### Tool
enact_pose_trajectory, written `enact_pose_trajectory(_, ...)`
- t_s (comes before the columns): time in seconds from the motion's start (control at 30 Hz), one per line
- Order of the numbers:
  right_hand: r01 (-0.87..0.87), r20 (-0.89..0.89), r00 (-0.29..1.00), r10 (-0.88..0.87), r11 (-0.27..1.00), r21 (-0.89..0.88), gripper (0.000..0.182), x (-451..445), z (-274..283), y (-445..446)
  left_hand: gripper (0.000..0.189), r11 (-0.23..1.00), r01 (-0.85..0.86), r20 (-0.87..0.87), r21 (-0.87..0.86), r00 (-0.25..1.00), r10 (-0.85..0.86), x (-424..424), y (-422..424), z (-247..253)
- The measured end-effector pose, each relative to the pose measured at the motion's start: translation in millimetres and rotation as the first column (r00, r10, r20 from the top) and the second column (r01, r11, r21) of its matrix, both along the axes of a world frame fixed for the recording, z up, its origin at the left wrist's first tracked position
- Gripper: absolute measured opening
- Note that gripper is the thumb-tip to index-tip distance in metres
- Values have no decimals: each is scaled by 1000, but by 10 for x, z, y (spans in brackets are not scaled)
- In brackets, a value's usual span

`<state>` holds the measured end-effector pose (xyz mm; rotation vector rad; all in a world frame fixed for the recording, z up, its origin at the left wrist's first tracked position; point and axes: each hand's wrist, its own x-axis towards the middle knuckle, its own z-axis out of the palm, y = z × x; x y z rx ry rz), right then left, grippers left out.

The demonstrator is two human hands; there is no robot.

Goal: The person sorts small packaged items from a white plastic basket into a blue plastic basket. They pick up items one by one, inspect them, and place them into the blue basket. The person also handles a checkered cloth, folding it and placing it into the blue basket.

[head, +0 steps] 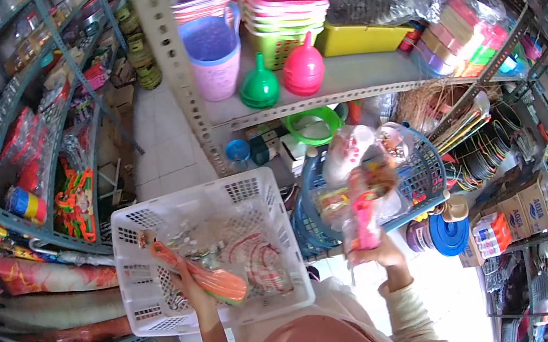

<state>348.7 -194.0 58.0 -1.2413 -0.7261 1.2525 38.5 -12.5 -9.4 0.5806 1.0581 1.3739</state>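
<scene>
My left hand grips a long orange item in clear plastic wrap; its exact kind cannot be told. It is held over a white plastic crate with slotted sides. Inside the crate lie a red-and-white patterned bundle and small loose pieces under plastic. My right hand holds a pink plastic-wrapped item, blurred, at the near side of a blue plastic basket. Wrapped goods fill part of that basket, among them a white plastic-wrapped roll and a yellowish packet.
Ahead, a metal shelf bears stacked pink and green baskets, a green funnel, pink funnels and a purple pitcher. A blue-lidded bucket stands at right. Loaded racks line the left; cardboard boxes stand far right.
</scene>
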Motion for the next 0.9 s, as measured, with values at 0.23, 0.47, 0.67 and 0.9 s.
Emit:
enact_pose_trajectory(0.23,312,840,346,-419,895,318,41,1270,315,-662,51,999,-53,-23,-2,998,53,431,-221,-80)
enact_pose_trajectory(0.47,316,878,434,-204,947,64,52,1950,219,-899,52,998,-25,-81,53,996,29,901,-496,24)
enact_pose_trajectory(0.67,152,808,586,67,970,-191,50,2232,224,-776,54,998,-70,-54,7,996,70,1037,-720,-4)
enact_pose_trajectory(0.9,-41,831,423,362,923,-382,40,2673,122,-583,59,997,-74,-109,10,991,74,1069,-788,-93)
